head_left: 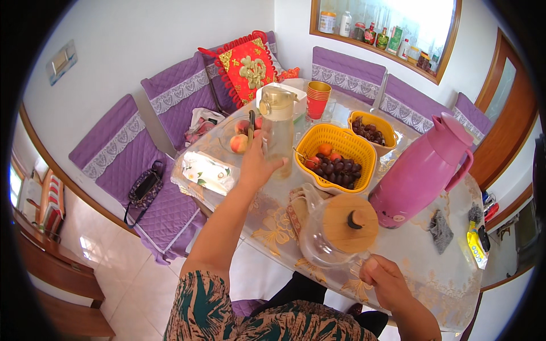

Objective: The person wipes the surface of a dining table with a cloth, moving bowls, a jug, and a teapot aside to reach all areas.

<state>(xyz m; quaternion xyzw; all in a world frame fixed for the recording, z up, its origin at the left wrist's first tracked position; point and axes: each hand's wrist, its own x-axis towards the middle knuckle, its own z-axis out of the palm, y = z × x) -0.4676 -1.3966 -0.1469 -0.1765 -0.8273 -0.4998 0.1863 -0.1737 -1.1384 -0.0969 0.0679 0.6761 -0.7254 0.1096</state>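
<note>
Already the right hand [388, 280] grips the teapot [319, 247]; the left hand [259, 165] (wide, contact unclear) flanks a seemingly unlifted pitcher [278, 129].

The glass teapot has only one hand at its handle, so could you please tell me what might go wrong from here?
The wooden lid might slide off if the glass teapot tips, since the right-hand grip is at the handle and no hand steadies the lid. The teapot could also knock the pink jug close beside it. The left-hand grip is at the tall glass pitcher, and a careless push might topple it.
</note>
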